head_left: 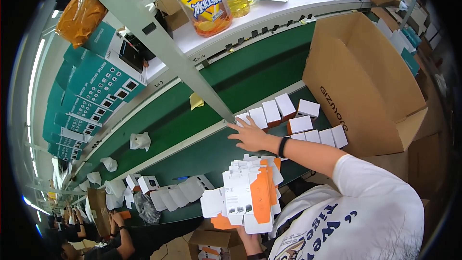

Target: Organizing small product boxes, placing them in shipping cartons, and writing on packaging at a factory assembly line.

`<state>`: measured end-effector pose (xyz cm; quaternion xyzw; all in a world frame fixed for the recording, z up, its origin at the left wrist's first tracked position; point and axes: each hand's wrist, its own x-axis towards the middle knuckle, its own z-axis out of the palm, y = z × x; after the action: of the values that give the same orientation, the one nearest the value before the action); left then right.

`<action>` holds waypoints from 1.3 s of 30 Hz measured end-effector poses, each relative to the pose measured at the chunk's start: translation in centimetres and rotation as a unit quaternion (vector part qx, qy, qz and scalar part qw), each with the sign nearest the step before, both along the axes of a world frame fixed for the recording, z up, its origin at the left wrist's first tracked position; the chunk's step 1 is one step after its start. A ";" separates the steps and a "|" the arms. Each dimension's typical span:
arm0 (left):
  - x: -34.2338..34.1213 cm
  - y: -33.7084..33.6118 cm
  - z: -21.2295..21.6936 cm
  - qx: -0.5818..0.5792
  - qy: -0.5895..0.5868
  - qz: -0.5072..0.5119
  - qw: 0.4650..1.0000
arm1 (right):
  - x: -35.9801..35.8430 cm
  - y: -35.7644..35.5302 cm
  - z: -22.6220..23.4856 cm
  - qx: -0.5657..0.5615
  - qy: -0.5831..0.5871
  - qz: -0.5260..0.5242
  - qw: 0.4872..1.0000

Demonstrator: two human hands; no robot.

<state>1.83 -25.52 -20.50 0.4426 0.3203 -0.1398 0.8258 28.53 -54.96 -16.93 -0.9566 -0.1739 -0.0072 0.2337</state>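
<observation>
My left hand grips a stack of flattened white-and-orange box blanks from below, at the near edge of the green bench. The stack is fanned unevenly, and part of my fingers is hidden under it. My right hand, a black band on its wrist, reaches out over the bench with its fingers spread. Its fingertips are at the left end of a row of small white boxes with orange-brown sides; whether they touch the nearest box I cannot tell. Several more such boxes stand below my forearm and to its right.
A large open brown carton stands at the right. Bottles sit on the raised white shelf. Teal boxes are stacked left. White wrapped items lie along the green belt. White folded pieces lie left; co-workers' hands show beyond.
</observation>
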 end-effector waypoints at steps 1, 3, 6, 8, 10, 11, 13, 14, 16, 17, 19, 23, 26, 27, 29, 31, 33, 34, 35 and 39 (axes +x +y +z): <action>-0.5 -0.1 0.0 0.004 0.004 0.008 1.000 | 1.0 0.9 -0.7 -0.045 0.003 -0.004 0.999; -2.2 -0.8 0.0 0.031 -0.017 -0.036 0.999 | 2.4 1.3 -2.4 -0.181 0.063 0.018 0.981; -3.7 -0.9 -0.9 0.051 -0.017 -0.030 0.998 | 2.6 -0.7 -4.4 -0.247 0.021 0.034 0.968; -4.7 -1.3 -0.3 0.112 -0.078 -0.082 0.987 | 2.0 -2.7 -4.8 -0.243 0.004 0.020 0.970; -6.1 0.0 -4.4 0.074 -0.046 -0.033 0.996 | 1.7 -3.4 -4.1 -0.230 0.009 0.018 0.973; -6.5 0.5 -6.1 0.025 -0.021 -0.004 0.999 | 1.9 -4.6 -4.0 -0.226 0.040 0.003 0.973; -4.6 -0.7 -6.0 -0.106 0.036 0.106 0.988 | 1.5 -7.3 -4.2 -0.217 0.043 -0.038 0.974; -4.7 -0.6 -7.3 -0.063 0.002 0.079 0.995 | 1.5 -7.7 -3.1 -0.231 0.063 -0.041 0.970; -3.4 -1.2 -8.6 -0.053 0.006 0.076 0.996 | 0.5 -7.6 -2.4 -0.250 0.089 -0.049 0.963; -2.1 -1.9 -8.3 -0.086 0.041 0.101 0.990 | -0.6 -7.6 -2.7 -0.216 0.016 -0.088 0.972; -2.2 -0.6 -12.1 -0.099 0.032 0.129 0.986 | -2.7 -3.4 -0.3 -0.078 -0.059 -0.084 0.992; -0.2 -1.3 -14.1 -0.148 0.067 0.145 0.976 | -10.7 4.7 0.7 0.135 0.178 -0.018 0.975; 0.7 -0.4 -14.3 -0.054 0.069 0.036 0.995 | -14.5 7.9 -3.2 0.061 0.171 -0.019 0.983; 1.2 -0.5 -13.7 -0.056 0.071 0.033 0.995 | -14.9 8.3 -3.9 0.018 0.182 -0.050 0.982; 1.7 -0.5 -12.4 -0.026 0.149 0.014 0.988 | -14.9 8.0 -4.7 0.070 0.224 -0.060 0.970; 1.6 1.5 -11.9 -0.044 0.161 0.048 0.985 | -14.6 8.2 -3.7 0.037 0.230 -0.075 0.970; 2.3 3.4 -11.0 -0.065 0.171 0.077 0.980 | -13.5 8.4 -4.5 0.032 0.192 -0.087 0.977; 2.8 3.9 -10.3 -0.037 0.185 0.107 0.976 | -12.9 8.4 -5.0 0.024 0.155 -0.097 0.983; 3.5 4.6 -9.4 -0.008 0.198 0.137 0.970 | -12.1 8.3 -5.5 0.022 0.154 -0.101 0.983; 3.8 11.6 -11.3 0.453 0.071 0.249 0.853 | -8.7 11.8 -4.2 0.089 0.095 -0.166 0.978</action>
<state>5.62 -13.90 -31.75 0.6619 0.5052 0.2002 0.5163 19.86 -43.12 -21.11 -0.9440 0.0114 0.0299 0.3285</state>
